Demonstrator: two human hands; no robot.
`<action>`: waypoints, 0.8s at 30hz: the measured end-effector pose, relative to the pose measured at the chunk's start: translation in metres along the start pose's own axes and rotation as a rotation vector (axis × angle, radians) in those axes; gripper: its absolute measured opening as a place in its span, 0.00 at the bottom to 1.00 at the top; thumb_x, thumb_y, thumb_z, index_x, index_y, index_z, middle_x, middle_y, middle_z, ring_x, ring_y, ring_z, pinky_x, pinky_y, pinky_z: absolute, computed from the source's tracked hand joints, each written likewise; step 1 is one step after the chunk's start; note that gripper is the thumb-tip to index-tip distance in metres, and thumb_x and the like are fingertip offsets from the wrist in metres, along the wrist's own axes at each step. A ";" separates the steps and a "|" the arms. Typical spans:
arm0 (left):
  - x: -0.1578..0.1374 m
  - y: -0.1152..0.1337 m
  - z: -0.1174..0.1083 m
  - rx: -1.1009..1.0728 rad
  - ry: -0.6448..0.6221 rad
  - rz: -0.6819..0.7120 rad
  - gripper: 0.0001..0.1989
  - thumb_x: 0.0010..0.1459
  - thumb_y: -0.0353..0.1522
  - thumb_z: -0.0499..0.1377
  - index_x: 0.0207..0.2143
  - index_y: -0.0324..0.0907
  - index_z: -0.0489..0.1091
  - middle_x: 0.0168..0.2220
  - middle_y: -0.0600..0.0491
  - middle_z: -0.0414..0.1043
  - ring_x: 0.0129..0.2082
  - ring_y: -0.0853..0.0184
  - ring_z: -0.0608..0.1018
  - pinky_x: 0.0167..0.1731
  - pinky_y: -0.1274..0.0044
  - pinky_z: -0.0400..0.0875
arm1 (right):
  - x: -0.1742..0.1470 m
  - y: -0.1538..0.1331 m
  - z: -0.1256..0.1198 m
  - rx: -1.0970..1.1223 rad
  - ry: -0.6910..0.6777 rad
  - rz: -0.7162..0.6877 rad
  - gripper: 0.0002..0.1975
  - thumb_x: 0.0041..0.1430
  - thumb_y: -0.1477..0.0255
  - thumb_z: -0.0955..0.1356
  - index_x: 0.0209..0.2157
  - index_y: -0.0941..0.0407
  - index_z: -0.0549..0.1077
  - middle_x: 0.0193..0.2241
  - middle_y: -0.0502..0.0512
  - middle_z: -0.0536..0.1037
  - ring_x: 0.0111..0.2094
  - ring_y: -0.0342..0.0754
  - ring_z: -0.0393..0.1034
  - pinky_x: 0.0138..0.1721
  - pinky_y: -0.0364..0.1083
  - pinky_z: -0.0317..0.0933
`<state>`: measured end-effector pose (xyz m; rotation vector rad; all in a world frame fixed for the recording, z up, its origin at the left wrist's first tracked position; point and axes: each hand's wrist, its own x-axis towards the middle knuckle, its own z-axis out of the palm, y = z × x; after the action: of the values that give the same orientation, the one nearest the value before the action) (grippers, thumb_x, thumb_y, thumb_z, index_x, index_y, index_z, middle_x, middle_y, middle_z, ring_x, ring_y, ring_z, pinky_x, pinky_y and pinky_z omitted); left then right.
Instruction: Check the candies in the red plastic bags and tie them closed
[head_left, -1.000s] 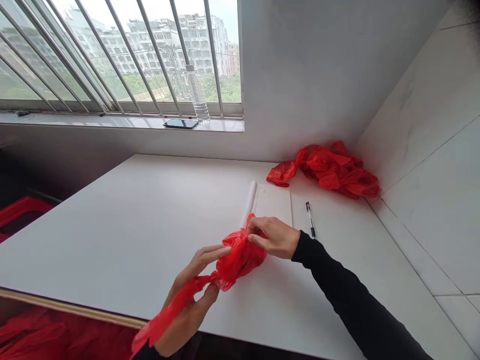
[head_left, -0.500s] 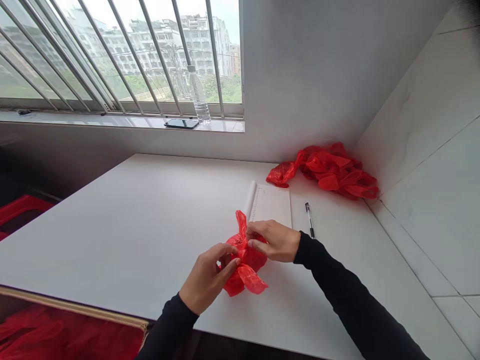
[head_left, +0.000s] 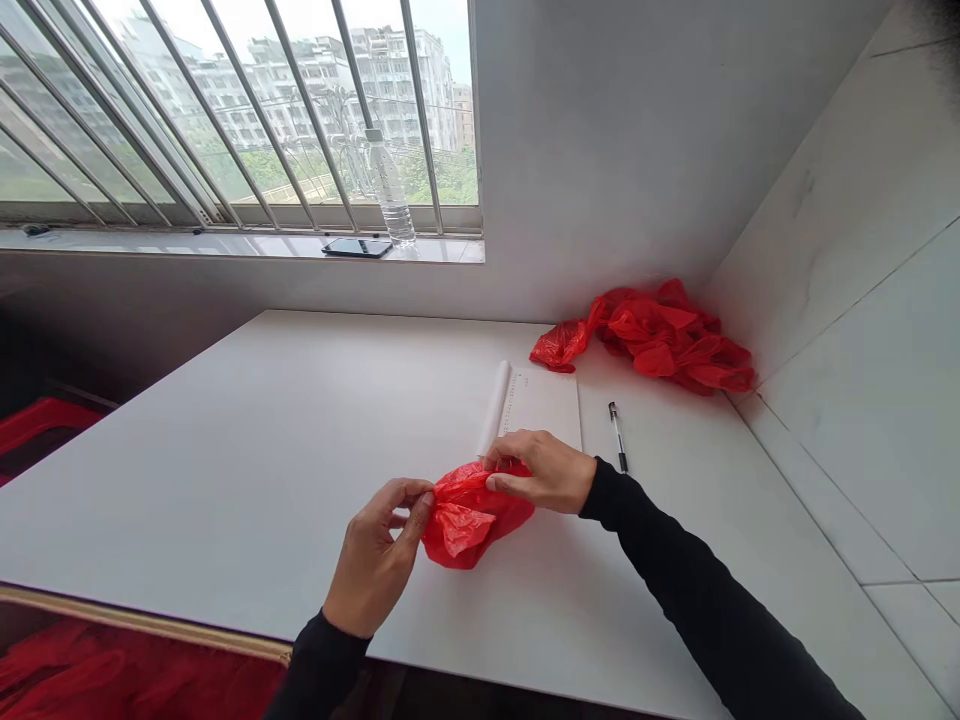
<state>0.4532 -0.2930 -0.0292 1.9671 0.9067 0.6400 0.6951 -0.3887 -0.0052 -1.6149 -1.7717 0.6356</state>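
Note:
A crumpled red plastic bag [head_left: 469, 525] is at the near part of the white table, between my two hands. My left hand [head_left: 379, 545] pinches its left edge between thumb and fingertips. On the upper right side of the bag, my right hand [head_left: 544, 472] grips the plastic, its thumb in front and fingers behind. Whatever the bag contains is hidden. Just behind my right hand lies an open notepad [head_left: 546, 400] with its cover rolled back. A black-capped pen [head_left: 618, 437] rests to the right of the notepad.
A heap of red plastic bags [head_left: 667, 340] lies in the table's far right corner against the wall. On the window sill are a water bottle [head_left: 391, 195] and a phone [head_left: 358, 247]. More red material [head_left: 127, 670] sits below the table's front left edge [head_left: 150, 625].
My left hand has moved left and pulled an edge of the bag outward. The upright bag end and the flap toward me no longer stick out; the bag now looks wider and looser.

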 end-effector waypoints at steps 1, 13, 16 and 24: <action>0.002 -0.002 -0.003 0.008 0.030 -0.027 0.19 0.62 0.49 0.56 0.41 0.44 0.74 0.37 0.52 0.75 0.37 0.62 0.76 0.37 0.70 0.71 | 0.000 0.000 -0.003 0.007 0.016 0.020 0.06 0.63 0.70 0.67 0.36 0.56 0.75 0.33 0.52 0.77 0.36 0.47 0.69 0.39 0.46 0.61; -0.004 0.021 0.012 0.218 0.052 0.211 0.13 0.61 0.43 0.58 0.44 0.50 0.77 0.44 0.49 0.76 0.48 0.55 0.74 0.47 0.63 0.70 | -0.002 -0.008 -0.003 0.004 0.061 0.037 0.09 0.62 0.64 0.69 0.40 0.54 0.75 0.33 0.50 0.75 0.35 0.46 0.67 0.37 0.45 0.59; -0.001 0.015 0.004 0.224 0.152 0.161 0.12 0.61 0.44 0.58 0.34 0.48 0.76 0.35 0.52 0.76 0.40 0.58 0.76 0.44 0.65 0.70 | -0.003 -0.002 -0.012 0.023 0.108 0.091 0.06 0.63 0.68 0.67 0.36 0.55 0.74 0.29 0.49 0.75 0.32 0.45 0.67 0.36 0.45 0.59; -0.007 0.021 -0.019 -0.052 0.308 -0.039 0.22 0.54 0.50 0.63 0.46 0.48 0.69 0.47 0.53 0.75 0.46 0.58 0.76 0.47 0.68 0.70 | -0.009 -0.005 -0.034 0.148 0.265 0.146 0.15 0.58 0.72 0.68 0.47 0.54 0.68 0.37 0.50 0.76 0.36 0.45 0.69 0.40 0.46 0.62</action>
<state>0.4432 -0.2969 -0.0018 1.8293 1.0984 0.9521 0.7173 -0.4009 0.0196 -1.6516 -1.3948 0.5750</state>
